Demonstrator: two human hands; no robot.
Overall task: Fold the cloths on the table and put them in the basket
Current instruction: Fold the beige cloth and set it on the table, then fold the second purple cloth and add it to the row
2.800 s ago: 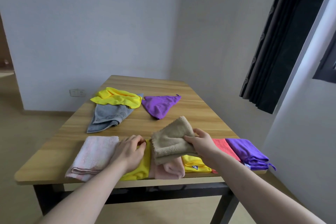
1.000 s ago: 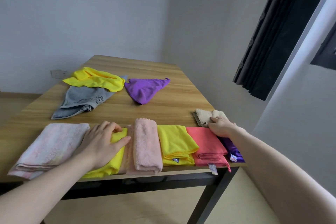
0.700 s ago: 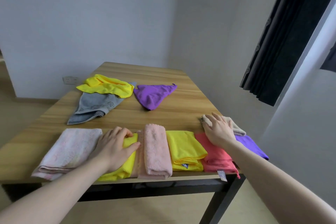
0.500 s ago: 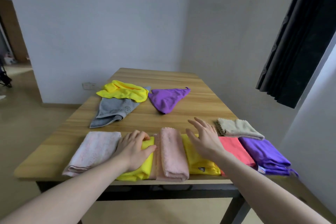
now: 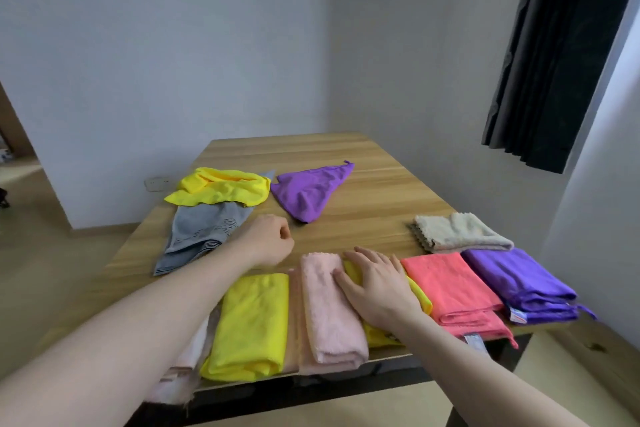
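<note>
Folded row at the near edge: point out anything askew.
The pale pink towel at the row's left end and the coral cloth overhang the table edge; the beige cloth sits behind the row.

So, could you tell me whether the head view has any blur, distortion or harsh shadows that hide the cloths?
Head view: soft, even light, no glare or hard shadows; wide-angle bending leans the curtain and stretches the forearms; left hand slightly soft; beige cloth and grey cloth read clearly.
</note>
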